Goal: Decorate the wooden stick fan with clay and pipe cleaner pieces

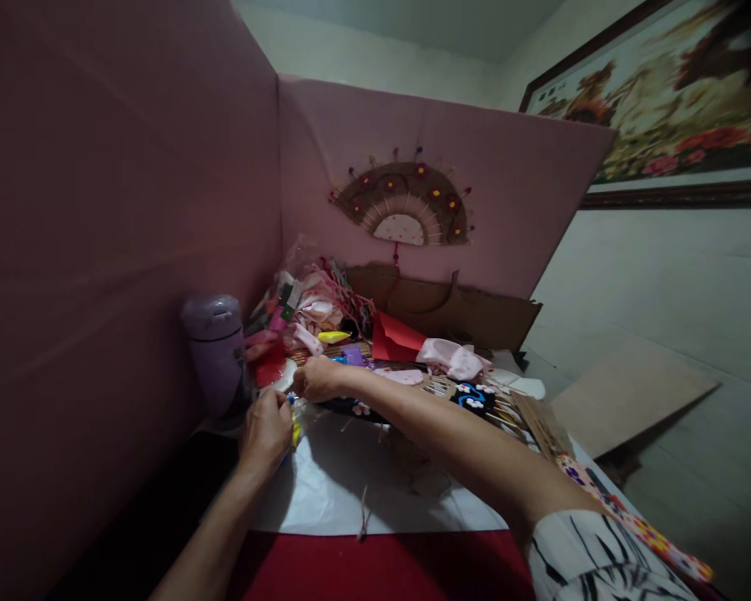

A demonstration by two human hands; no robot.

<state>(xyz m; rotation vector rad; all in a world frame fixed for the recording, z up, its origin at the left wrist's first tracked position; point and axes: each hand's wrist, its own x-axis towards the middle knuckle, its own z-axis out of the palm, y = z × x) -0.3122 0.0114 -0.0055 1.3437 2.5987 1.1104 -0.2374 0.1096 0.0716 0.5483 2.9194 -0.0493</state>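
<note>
My left hand (268,424) is closed, thumb and fingers pinched together around a small blue piece (291,400) that I cannot name. Close above it, my right hand (318,379) reaches across from the right with its fingers curled; what they hold is hidden. Clear plastic and something yellow (296,431) lie just below the fingers. A white round piece (284,376) is beside the right fingertips. Partly under my right forearm rests a black fan (469,397) with blue trim and white flowers.
A lilac tumbler (216,355) stands at the left. Behind my hands are a heap of fabric and yarn (319,305), red paper (395,338) and brown cardboard (438,305). A decorated brown fan (406,200) hangs on the pink panel. White paper (325,492) covers the table.
</note>
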